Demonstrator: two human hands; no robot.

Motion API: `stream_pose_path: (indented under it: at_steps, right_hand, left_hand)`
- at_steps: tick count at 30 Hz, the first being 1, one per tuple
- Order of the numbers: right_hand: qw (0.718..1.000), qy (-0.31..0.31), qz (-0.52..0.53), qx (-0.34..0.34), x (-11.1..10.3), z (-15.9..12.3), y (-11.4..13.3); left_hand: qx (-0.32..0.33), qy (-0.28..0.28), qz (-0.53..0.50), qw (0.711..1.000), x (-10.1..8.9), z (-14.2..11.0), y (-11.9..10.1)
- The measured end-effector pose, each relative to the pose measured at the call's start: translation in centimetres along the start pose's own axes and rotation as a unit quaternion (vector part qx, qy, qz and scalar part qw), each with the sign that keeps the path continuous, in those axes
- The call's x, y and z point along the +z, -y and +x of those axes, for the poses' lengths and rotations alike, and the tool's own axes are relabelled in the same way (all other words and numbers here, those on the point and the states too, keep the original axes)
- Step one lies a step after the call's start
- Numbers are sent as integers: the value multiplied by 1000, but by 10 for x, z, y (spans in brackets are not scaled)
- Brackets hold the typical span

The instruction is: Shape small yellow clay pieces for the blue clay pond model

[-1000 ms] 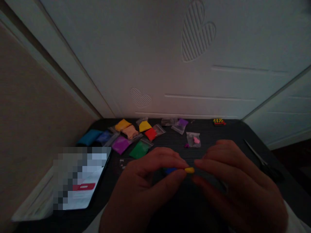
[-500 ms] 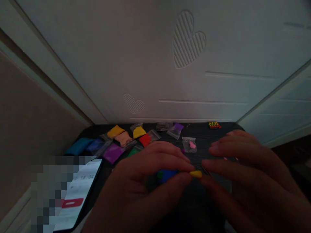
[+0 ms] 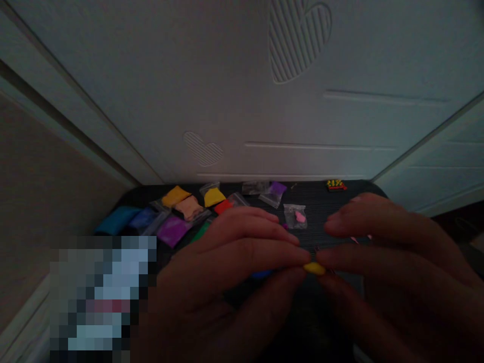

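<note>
My left hand (image 3: 227, 272) and my right hand (image 3: 393, 272) meet low over a dark table (image 3: 325, 206). Between the fingertips of both sits a small yellow clay piece (image 3: 314, 268), pinched from each side. A blue clay bit (image 3: 260, 275) shows under my left fingers, mostly hidden. The light is dim.
Small bags of coloured clay lie at the back left: orange (image 3: 174, 195), yellow (image 3: 214, 196), peach (image 3: 188, 206), red (image 3: 223, 205), purple (image 3: 172, 230), blue (image 3: 119, 219). A pink-clay bag (image 3: 297, 217) and a small yellow-red figure (image 3: 336, 185) lie farther right. A phone (image 3: 102, 297) rests at left. White cabinet doors (image 3: 242, 101) stand behind.
Both hands have drawn closer to the camera and closer together around the yellow piece. The view has shifted, and less of the blue bit shows.
</note>
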State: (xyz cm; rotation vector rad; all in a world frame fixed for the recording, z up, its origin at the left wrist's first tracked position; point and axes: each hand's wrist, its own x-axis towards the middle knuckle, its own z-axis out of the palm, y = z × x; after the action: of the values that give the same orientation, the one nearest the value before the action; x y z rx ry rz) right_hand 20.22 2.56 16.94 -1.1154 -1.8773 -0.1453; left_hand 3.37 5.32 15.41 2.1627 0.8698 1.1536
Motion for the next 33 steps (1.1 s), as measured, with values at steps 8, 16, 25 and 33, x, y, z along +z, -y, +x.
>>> stream_pose_path:
  at_steps: [8,16,25,33]
  right_hand:
    - [999,-33,4,9,2,2,4]
    - [997,-64,17,34,3,2,9]
    - [998,-53,21,32,4,5,7]
    - [997,-55,-13,50,3,-8,7]
  left_hand:
    - [33,-92,51,994,8,-1,-3]
    - [-12,-124,61,990,14,-9,-4]
    - [31,-116,59,991,15,-3,-4]
    - [4,-151,63,987,20,-9,-6]
